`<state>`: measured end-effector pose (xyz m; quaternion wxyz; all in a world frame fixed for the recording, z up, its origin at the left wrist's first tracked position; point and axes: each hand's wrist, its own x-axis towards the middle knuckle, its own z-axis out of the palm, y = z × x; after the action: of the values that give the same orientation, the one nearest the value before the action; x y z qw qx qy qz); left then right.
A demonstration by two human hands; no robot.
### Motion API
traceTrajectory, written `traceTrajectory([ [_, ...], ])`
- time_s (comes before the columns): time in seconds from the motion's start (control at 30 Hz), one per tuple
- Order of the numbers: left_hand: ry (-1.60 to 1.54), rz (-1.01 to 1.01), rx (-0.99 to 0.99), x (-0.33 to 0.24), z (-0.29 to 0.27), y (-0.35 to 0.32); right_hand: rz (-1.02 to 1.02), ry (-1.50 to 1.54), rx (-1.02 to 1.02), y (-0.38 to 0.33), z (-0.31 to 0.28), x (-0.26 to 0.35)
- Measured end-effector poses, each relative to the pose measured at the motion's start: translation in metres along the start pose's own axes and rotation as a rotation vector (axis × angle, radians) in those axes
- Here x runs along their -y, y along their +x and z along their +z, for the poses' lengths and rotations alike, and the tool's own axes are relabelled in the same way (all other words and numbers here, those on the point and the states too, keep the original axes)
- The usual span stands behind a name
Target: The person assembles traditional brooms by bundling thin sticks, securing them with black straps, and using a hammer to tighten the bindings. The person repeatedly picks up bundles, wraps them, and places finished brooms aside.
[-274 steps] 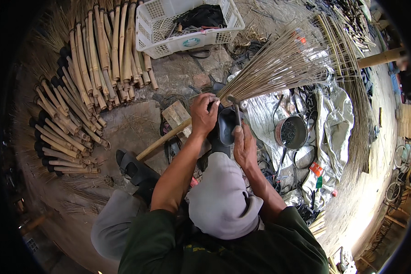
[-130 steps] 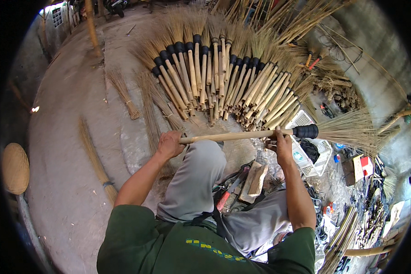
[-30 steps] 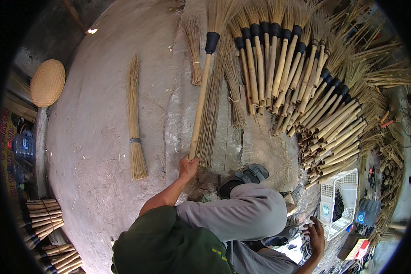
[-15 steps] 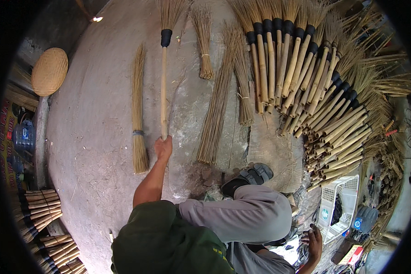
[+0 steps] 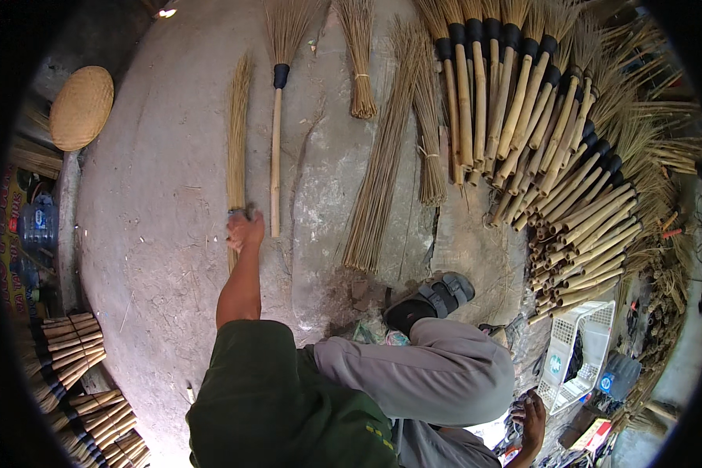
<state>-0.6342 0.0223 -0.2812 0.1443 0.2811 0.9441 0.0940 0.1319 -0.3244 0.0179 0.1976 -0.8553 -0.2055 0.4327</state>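
Observation:
My left hand [image 5: 246,231] is on a long bundle of thin bristle sticks [image 5: 238,148], its fingers curled over it just below the tie band. My forearm hides part of the bundle's lower end. Just right of that hand lies a broom [image 5: 276,160] with a bamboo handle and black collar, untouched, its bristles fanning away from me. At the lower right, beside my bent knee, my right hand [image 5: 533,421] is raised with fingers apart, holding nothing. Farther right on the floor lie a loose stick bundle [image 5: 378,164] and two tied ones, [image 5: 359,66] one of them farther away.
Several finished brooms [image 5: 515,93] and a pile of bamboo handles [image 5: 585,242] fill the right side. A white plastic crate [image 5: 558,363] stands near my right hand. At left are a round woven tray [image 5: 82,108], a water bottle [image 5: 39,222] and stacked handles [image 5: 70,343].
My left hand has let go of the broom's handle end and moved left onto the stick bundle. The broom now lies on the floor. My right hand stays near the crate.

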Motion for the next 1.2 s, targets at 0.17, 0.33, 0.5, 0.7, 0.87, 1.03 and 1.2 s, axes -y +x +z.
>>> traceTrajectory([
  [0.17, 0.214, -0.202, 0.057, 0.046, -0.003, -0.023, 0.084, -0.034, 0.031, -0.004, -0.007, -0.029],
  [0.33, 0.284, -0.320, 0.232, 0.054, -0.006, -0.007, 0.130, 0.011, 0.018, -0.006, -0.010, -0.047],
  [0.5, -0.362, -0.031, 0.413, 0.048, -0.029, -0.022, 0.120, 0.012, -0.012, -0.012, -0.009, -0.047],
  [0.7, -0.556, 0.302, 0.195, 0.032, -0.039, -0.104, 0.079, 0.057, -0.050, -0.017, -0.006, -0.031],
  [0.87, -0.614, 0.614, 0.166, -0.008, -0.052, -0.157, 0.035, 0.029, -0.039, -0.012, -0.006, -0.014],
  [1.03, -0.436, 0.560, 0.539, -0.083, -0.041, -0.191, -0.007, 0.086, -0.039, -0.013, -0.009, -0.011],
  [1.2, -0.194, 0.866, 0.289, -0.165, -0.011, -0.232, -0.058, 0.055, -0.075, -0.028, -0.011, -0.018],
])
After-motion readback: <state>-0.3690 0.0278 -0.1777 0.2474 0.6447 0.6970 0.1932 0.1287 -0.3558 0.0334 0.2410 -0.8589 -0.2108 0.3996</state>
